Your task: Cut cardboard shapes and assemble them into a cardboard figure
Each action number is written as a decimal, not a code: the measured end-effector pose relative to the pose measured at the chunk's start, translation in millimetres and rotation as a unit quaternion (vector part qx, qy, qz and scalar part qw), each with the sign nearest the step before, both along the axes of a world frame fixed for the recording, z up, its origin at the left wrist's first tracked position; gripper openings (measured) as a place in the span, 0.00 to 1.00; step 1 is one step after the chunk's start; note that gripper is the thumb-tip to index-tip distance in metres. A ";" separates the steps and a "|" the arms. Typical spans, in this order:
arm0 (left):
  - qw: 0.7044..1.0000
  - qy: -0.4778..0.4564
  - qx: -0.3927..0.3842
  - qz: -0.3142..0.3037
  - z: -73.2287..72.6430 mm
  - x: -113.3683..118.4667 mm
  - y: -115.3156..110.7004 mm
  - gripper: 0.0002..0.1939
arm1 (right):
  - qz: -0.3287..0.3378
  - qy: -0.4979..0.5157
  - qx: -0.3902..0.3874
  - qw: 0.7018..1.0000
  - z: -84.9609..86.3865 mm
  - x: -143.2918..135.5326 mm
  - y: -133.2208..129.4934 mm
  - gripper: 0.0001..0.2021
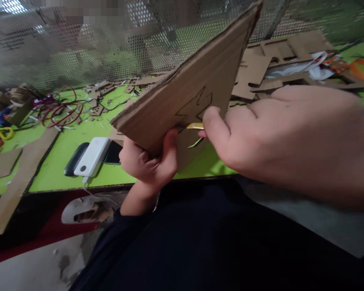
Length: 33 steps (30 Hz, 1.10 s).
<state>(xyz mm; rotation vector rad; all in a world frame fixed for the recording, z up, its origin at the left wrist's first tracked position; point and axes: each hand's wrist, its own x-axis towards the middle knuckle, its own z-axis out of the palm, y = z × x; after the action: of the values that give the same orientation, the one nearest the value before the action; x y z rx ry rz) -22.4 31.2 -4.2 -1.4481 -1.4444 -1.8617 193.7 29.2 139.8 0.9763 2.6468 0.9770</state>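
Observation:
A piece of brown cardboard is held up at a slant over the front edge of the table. A dark outline with pointed corners, like a star, is drawn on it. My left hand grips the cardboard's lower edge, thumb on the near face. My right hand is closed around a slim yellow tool, whose tip meets the cardboard at the lower part of the outline. Most of the tool is hidden by my fingers. A narrow opening shows in the cardboard just below the tool.
On the green table lie a white power bank with a cable, a dark case, a phone, red wires and cardboard strips. Cut cardboard is piled at the back right, before a perforated metal screen.

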 end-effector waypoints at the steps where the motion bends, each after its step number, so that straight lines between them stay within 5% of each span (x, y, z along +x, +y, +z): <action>1: 1.000 0.005 0.001 -0.003 -0.7 -0.4 0.1 0.22 | -0.004 0.004 0.001 1.000 -0.8 -0.2 0.0 0.31; 8: 0.999 0.004 0.041 -0.028 0.1 -1.5 3.5 0.20 | -0.005 0.094 -0.030 0.995 -3.2 -1.8 5.9 0.25; 14: 1.000 0.014 0.025 -0.004 -1.2 -7.1 4.5 0.20 | -0.102 0.129 -0.083 0.983 2.1 6.4 2.5 0.35; 22: 0.997 0.012 0.030 -0.063 -4.9 -7.5 3.4 0.19 | -0.005 0.202 -0.040 0.979 -17.2 0.3 12.0 0.25; 27: 0.997 -0.005 0.044 -0.070 -4.1 -6.1 2.8 0.19 | 0.043 0.140 0.021 0.989 -14.5 1.3 12.8 0.25; 30: 0.997 -0.003 0.043 -0.068 -5.7 -7.6 1.6 0.23 | 0.040 0.095 0.058 0.993 -10.4 4.9 9.9 0.29; 33: 0.995 0.009 0.040 -0.088 -7.3 -9.2 1.7 0.22 | -0.008 0.143 -0.002 0.990 -10.2 5.9 8.8 0.29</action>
<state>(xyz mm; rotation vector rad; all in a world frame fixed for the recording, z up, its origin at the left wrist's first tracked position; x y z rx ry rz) -31.5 33.0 -11.5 -1.5945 -1.2547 -1.9794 199.6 37.9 129.6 1.2176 2.8620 0.8880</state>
